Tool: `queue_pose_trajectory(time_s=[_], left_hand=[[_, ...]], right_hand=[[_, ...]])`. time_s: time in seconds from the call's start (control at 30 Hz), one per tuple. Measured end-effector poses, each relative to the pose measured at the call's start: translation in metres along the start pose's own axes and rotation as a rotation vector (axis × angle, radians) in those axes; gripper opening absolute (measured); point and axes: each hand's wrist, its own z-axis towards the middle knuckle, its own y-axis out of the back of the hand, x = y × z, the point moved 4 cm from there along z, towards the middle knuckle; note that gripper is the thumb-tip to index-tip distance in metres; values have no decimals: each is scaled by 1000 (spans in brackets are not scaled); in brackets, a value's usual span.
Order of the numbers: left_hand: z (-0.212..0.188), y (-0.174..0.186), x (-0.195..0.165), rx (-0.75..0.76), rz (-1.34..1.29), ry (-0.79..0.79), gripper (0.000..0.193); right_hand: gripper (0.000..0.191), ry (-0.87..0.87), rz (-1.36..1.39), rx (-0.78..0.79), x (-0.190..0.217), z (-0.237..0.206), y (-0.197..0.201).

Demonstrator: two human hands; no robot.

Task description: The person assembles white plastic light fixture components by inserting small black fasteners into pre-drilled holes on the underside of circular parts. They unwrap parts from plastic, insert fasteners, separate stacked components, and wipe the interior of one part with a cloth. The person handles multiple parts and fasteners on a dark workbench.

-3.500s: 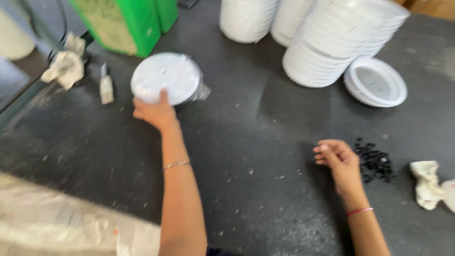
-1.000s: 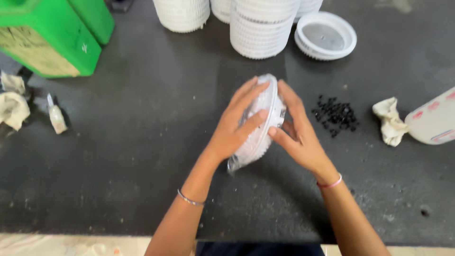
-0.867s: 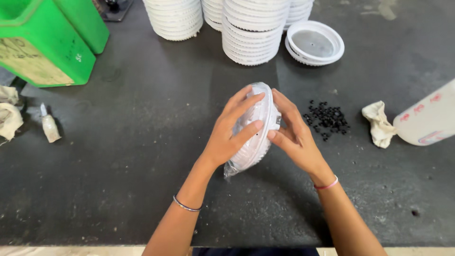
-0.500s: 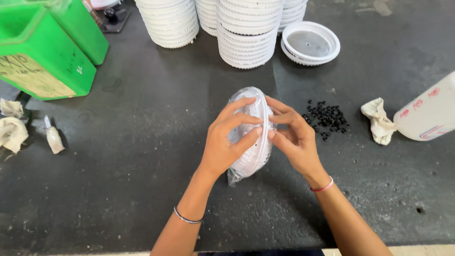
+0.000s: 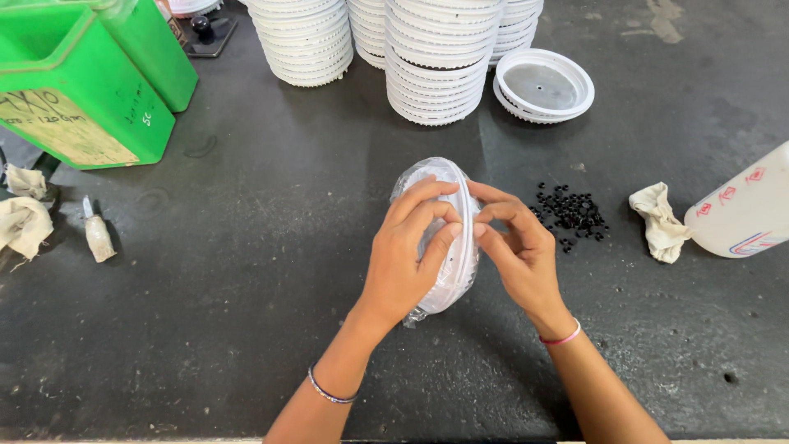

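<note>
- Here, in the head view, both hands hold one round white plastic lid (image 5: 454, 247) wrapped in thin clear film, up on its edge, just above the dark surface (image 5: 246, 312).
- The left hand (image 5: 407, 263) is curled around the near face of the lid, its fingers (image 5: 423, 218) closed over the top rim. So its grip is closed on the lid.
- The right hand (image 5: 518, 251) pinches the rim from the other side with bent fingertips (image 5: 485, 230). Its grip is closed on the lid too.
- The lid looks light and thin, since the fingers alone hold it up. It looks stiff, like hard plastic, and not easy to break.
- The clear film looks smooth, so it may be slippery. It bunches loose at the bottom edge, so that is a poor spot to hold.
- The ribbed rim looks like the best place to take hold, one hand on each side, as now.
- Just beside the right hand lies a little pile of small black beads (image 5: 569, 215).
- Farther right are a crumpled rag (image 5: 660, 220) and a white bottle (image 5: 744, 212) lying on its side.
- At the far edge stand tall stacks of white lids (image 5: 440, 62), and one open lid (image 5: 542, 85) lies flat beside them.
- At the far left is a green can (image 5: 74, 90), with more rags (image 5: 25, 214) near it.
</note>
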Motion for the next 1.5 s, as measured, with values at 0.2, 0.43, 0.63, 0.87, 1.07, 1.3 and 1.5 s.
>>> queue_pose_trajectory(time_s=[0.2, 0.43, 0.63, 0.87, 1.07, 1.3, 1.5], left_hand=[[-3, -1, 2, -22, -70, 74, 6], [-5, 18, 25, -164, -102, 52, 5], [-5, 28, 52, -355, -332, 69, 10], [-2, 54, 55, -536, -180, 46, 11], [1, 45, 46, -364, 79, -80, 6], [-4, 14, 39, -211, 97, -92, 8], [-6, -3, 40, -131, 48, -71, 8]], right_hand=[[8, -1, -46, -15, 1, -1, 0], [3, -32, 23, -28, -2, 0, 4], [5, -144, 125, -40, -19, 2, 2], [8, -207, 12, 85, -45, 2, -16], [12, -267, -401, 288, -58, 1, -8], [15, -158, -460, 10, -37, 14, 36], [25, -320, -381, 180, -35, 13, 38]])
